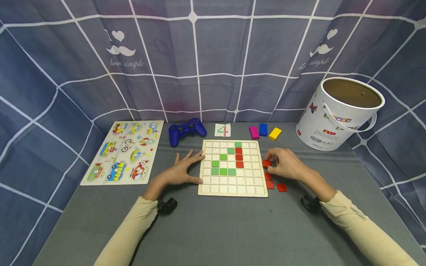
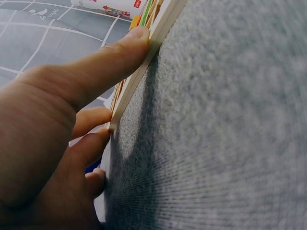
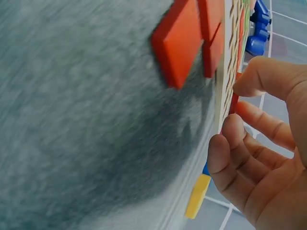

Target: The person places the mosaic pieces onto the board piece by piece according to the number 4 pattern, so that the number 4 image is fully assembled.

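A wooden grid board (image 1: 233,190) lies on the grey table, with several green tiles (image 1: 223,171) and a short column of red tiles (image 1: 239,157) in its cells. My left hand (image 1: 178,171) touches the board's left edge with spread fingers and thumb; the left wrist view shows the thumb (image 2: 117,55) along the rim. Just past the right edge, my right hand (image 1: 286,163) pinches a red tile (image 1: 266,163) between thumb and fingers, seen as a thin red strip (image 3: 234,99) in the right wrist view. Other loose red tiles (image 1: 281,187) lie nearer the front beside the board.
Behind the board are a small pattern card (image 1: 222,130), a blue game controller (image 1: 187,130), and pink (image 1: 254,132), blue (image 1: 263,129) and yellow blocks (image 1: 274,133). A vehicle puzzle board (image 1: 123,153) lies at left. A white bucket (image 1: 327,122) stands at back right, before a curtain.
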The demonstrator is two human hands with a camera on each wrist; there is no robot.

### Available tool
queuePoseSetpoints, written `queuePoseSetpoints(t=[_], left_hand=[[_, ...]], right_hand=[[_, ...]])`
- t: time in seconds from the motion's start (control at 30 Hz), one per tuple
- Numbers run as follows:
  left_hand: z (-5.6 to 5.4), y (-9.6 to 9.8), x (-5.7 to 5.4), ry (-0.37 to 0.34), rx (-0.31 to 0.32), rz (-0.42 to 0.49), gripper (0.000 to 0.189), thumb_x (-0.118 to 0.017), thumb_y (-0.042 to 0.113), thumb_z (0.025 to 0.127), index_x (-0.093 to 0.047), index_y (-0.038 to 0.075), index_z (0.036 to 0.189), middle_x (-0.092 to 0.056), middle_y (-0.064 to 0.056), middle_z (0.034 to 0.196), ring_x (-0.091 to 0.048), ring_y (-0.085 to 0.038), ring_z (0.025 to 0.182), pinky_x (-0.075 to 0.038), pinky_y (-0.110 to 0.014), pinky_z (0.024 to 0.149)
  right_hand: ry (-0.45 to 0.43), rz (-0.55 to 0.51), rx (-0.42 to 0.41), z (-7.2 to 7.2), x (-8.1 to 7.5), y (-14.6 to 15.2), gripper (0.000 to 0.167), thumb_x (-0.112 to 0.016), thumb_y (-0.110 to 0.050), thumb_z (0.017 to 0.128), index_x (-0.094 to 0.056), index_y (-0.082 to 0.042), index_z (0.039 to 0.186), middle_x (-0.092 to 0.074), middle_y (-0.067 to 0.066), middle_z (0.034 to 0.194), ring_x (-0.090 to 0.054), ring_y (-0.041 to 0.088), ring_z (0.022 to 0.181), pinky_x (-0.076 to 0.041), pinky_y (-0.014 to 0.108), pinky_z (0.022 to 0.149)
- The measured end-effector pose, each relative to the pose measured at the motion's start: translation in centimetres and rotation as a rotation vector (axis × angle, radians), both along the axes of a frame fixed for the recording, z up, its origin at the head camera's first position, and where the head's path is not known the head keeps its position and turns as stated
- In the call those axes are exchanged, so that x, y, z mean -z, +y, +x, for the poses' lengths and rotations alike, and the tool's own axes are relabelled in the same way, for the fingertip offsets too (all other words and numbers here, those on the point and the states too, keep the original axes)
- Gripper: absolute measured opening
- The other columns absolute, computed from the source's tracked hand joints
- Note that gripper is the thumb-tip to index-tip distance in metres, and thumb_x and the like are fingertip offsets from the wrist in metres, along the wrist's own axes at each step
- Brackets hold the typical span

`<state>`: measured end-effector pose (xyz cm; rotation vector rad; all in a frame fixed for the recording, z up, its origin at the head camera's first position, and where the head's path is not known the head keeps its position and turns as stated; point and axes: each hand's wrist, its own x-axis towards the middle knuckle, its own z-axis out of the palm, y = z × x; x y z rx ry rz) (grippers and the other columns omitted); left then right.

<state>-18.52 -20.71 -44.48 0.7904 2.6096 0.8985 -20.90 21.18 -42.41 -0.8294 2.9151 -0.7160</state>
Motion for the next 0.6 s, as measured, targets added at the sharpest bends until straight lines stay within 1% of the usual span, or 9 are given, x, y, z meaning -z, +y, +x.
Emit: queuePoseSetpoints(t=[0.13, 0.27, 0.43, 0.6], left_hand=[[-0.1, -0.1, -0.1, -0.001, 0.001, 0.002, 0.095, -0.083, 0.041, 0.082, -0.032, 0.016, 0.159, -0.015, -0.002, 0.166, 0.001, -0.036, 0.151, 0.019, -0.066, 0.109], [-0.1, -0.1, -0.1, 0.002, 0.003, 0.002, 0.095, -0.083, 0.04, 0.082, -0.032, 0.016, 0.159, -0.015, -0.002, 0.166, 0.001, -0.036, 0.151, 0.019, -0.067, 0.109], [-0.1, 0.0, -0.1, -0.002, 0.006, -0.003, 0.095, -0.082, 0.041, 0.082, -0.032, 0.016, 0.159, -0.015, -0.002, 0.166, 0.002, -0.036, 0.151, 0.019, -0.067, 0.109], [-0.1, 0.0, 0.1, -0.001, 0.002, 0.0, 0.095, -0.083, 0.041, 0.082, -0.032, 0.017, 0.159, -0.015, -0.001, 0.166, 0.001, -0.036, 0.151, 0.019, -0.067, 0.109]], right_hand=[[0.002, -0.026, -0.015, 0.0, -0.3, -0.8, 0.027, -0.082, -0.015, 0.071, -0.067, -0.014, 0.093, -0.061, -0.001, 0.082, -0.051, 0.012, 0.064, -0.043, 0.031, 0.059], [0.007, -0.046, -0.059, 0.0, -0.1, -1.9, 0.027, -0.082, -0.014, 0.07, -0.067, -0.015, 0.093, -0.06, -0.002, 0.083, -0.051, 0.013, 0.065, -0.043, 0.031, 0.059], [0.004, -0.038, -0.12, 0.2, 0.0, -3.5, 0.027, -0.08, -0.014, 0.067, -0.068, -0.016, 0.091, -0.058, -0.003, 0.081, -0.05, 0.012, 0.067, -0.042, 0.032, 0.061], [0.007, -0.027, -0.157, 0.4, -0.1, -5.0, 0.027, -0.081, -0.015, 0.067, -0.069, -0.017, 0.091, -0.059, -0.003, 0.082, -0.049, 0.013, 0.07, -0.042, 0.032, 0.063]])
